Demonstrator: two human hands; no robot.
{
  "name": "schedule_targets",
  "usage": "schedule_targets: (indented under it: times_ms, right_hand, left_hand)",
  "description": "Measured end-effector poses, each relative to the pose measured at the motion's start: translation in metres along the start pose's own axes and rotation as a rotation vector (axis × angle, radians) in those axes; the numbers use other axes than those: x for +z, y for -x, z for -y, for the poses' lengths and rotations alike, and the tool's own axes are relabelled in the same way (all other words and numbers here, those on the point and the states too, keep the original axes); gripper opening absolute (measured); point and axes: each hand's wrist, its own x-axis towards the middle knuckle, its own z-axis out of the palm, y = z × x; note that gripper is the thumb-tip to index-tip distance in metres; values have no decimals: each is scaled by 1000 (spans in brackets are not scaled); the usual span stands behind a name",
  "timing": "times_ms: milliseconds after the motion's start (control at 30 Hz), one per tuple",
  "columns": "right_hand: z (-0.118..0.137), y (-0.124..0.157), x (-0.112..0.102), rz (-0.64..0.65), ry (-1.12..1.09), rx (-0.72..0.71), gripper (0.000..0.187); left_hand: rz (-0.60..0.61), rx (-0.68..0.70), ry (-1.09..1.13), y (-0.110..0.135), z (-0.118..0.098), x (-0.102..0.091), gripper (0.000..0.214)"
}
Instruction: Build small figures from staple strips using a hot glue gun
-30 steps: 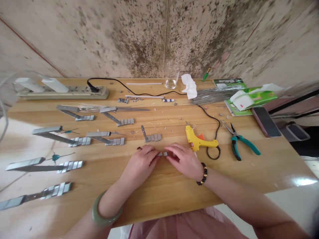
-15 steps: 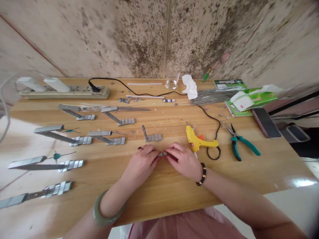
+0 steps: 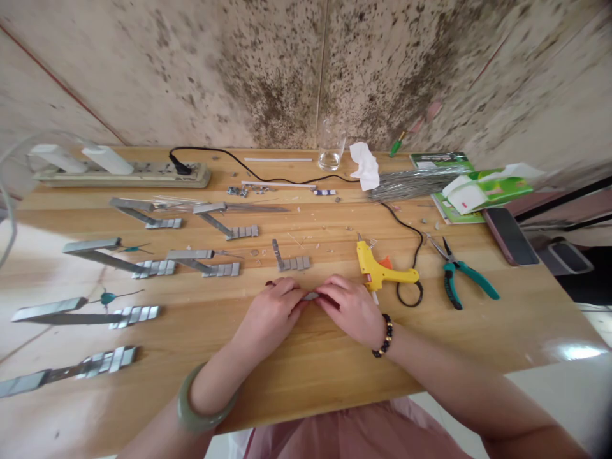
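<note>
Clearly, the fine work sits right between the two hands: a small, narrow, grey metallic-looking piece [image 3: 311, 296] spans the short gap from the fingertips of the left hand [image 3: 273, 312] to those of the right hand [image 3: 352, 310], low over the bare wooden tabletop [image 3: 310, 382]. Both hands look closed to a narrow pinch, the left on the piece's left end and the right on its right end, though the fingers hide most of it, so I cannot tell whether it is one part or two pressed together. To do this step well, I would judge, keep the left hand as the steady side, let the right make only slight adjustments, and press evenly along the length so that the edges stay flush and nothing twists. Resting the fingertips on the wood should help keep the piece level. As for its direction, the long axis runs side to side, from one hand's fingertips to the other's, nearly level across the view; which end is the front cannot be told. Just beyond the left fingertips lies a grey, L-shaped segmented strip [image 3: 294, 263], its row of flat blocks also running roughly crosswise, while a yellow plastic glue gun [image 3: 382, 271] lies just beyond the right hand.
</note>
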Motion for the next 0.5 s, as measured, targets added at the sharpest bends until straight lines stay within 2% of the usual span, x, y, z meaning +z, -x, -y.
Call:
schedule_targets:
  times_ms: [367, 500]
  right_hand:
    - [1, 0, -2, 21, 6, -4, 11]
    - [1, -1, -3, 27, -4, 10, 18]
  left_hand:
    - [-20, -7, 11, -1, 0, 1, 18]
    - [-18, -13, 18, -1, -1, 1, 17]
